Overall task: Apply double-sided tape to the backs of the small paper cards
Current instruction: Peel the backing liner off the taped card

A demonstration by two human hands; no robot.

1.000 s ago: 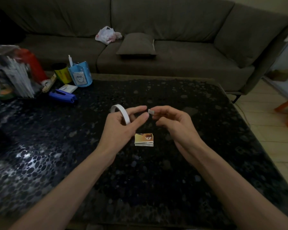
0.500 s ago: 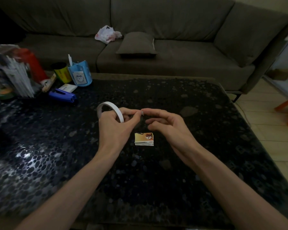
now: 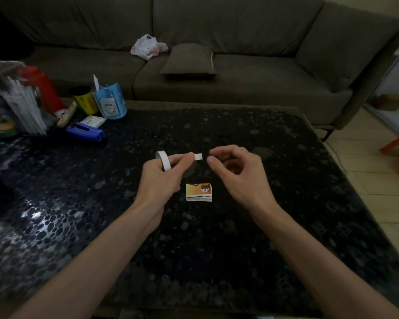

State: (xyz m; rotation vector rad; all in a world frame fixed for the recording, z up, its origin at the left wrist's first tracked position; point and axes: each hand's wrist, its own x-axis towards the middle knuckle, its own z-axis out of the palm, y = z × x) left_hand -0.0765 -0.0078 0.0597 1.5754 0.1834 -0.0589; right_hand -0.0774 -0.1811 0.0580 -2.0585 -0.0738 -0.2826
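**Fig. Arms and hands, head view.** Both forearms are extended into view from the lower edge, the left from 7 o'clock and the right from 5 o'clock, and are converged toward the centre. The left hand [image 3: 158, 180] is shown from its back; the tape [image 3: 198, 156] is pinched between its thumb and forefinger, whose tips are pointed toward 3 o'clock. The right hand [image 3: 240, 178] is held at 3 o'clock of the left, fingers curled, thumb and forefinger tips slightly parted, nothing gripped.

Thin white double-sided tape roll [image 3: 162, 160] was held on edge, pinched in left hand [image 3: 159, 183]; short free end [image 3: 198, 156] stuck out rightward. Small stack of paper cards [image 3: 198, 191] lay flat on tabletop [image 3: 274, 226], orange printed face up.
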